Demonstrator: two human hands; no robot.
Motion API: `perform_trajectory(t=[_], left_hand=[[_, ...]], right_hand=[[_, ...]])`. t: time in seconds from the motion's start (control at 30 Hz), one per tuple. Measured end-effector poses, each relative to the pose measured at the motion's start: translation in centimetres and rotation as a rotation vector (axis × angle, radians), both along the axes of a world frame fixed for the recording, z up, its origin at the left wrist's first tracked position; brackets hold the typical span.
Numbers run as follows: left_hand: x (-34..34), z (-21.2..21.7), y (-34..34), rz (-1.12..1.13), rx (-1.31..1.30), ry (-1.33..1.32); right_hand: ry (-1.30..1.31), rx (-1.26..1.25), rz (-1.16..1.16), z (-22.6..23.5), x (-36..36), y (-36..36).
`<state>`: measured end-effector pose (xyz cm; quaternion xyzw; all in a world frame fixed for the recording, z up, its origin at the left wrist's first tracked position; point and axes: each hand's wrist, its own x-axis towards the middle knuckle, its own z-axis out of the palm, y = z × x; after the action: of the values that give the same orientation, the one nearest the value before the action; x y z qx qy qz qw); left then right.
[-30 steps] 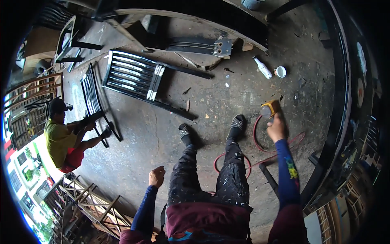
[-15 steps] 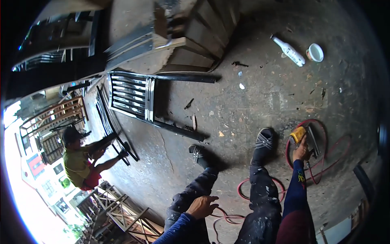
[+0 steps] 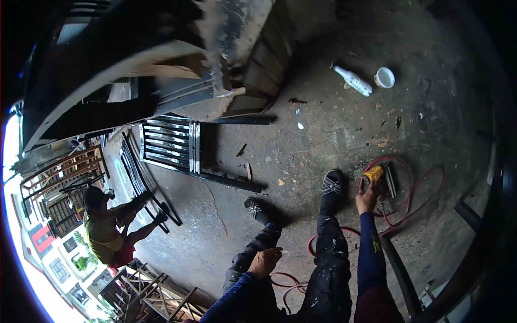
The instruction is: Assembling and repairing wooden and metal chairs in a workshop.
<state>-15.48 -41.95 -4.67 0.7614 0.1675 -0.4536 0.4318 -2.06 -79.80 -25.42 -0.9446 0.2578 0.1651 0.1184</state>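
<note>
My right hand (image 3: 367, 199) is wrapped round the handle of a yellow and dark nail gun (image 3: 375, 174), held low over the floor with its long dark magazine to the right. A red air hose (image 3: 405, 218) loops about it on the concrete. Over my left knee, my left hand (image 3: 265, 262) is closed, fingers bunched together. A tiny pale sliver shows at its fingertips, too small to name. A dark slatted chair back (image 3: 168, 144) with long legs lies on the floor ahead to the left.
A large dark wooden furniture piece (image 3: 161, 97) stands at upper left. A white bottle (image 3: 353, 81) and a white cup (image 3: 384, 77) are at the far right. Left, a crouching person (image 3: 105, 229) handles another slatted frame (image 3: 141, 175). Wooden frames (image 3: 156, 293) stand at lower left.
My view has shifted, so the floor things appear farther left. My left hand's fingers are more bunched than before. The nail gun stays in my right hand.
</note>
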Motion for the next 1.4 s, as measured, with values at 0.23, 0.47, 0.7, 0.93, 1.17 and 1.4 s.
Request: perform_trajectory(t=[0.23, 0.47, 0.7, 0.93, 1.17, 1.4], left_hand=[[2.2, 9.5, 8.1, 0.429, 0.004, -0.253], [12.5, 17.3, 24.6, 0.684, -0.014, -0.689], [19.4, 20.9, 31.4, 0.767, 0.13, -0.731], [16.7, 18.2, 24.0, 0.994, 0.059, -0.547], [13.5, 14.5, 13.0, 1.016, -0.161, -0.313], [6.2, 15.9, 12.9, 0.872, -0.037, -0.324]], right_hand=[[-0.135, 0.356, 0.25, 18.8, 4.6, 13.1], [-0.823, 0.331, 0.546, 43.3, 17.0, 24.0], [-1.065, 0.414, 0.99, 55.1, 30.4, 32.9], [-0.683, 0.593, 1.23, 56.3, 35.4, 38.9], [-0.543, 0.451, 1.428, 56.9, 34.9, 44.6], [-0.624, 0.335, 1.267, 57.2, 32.3, 49.8]])
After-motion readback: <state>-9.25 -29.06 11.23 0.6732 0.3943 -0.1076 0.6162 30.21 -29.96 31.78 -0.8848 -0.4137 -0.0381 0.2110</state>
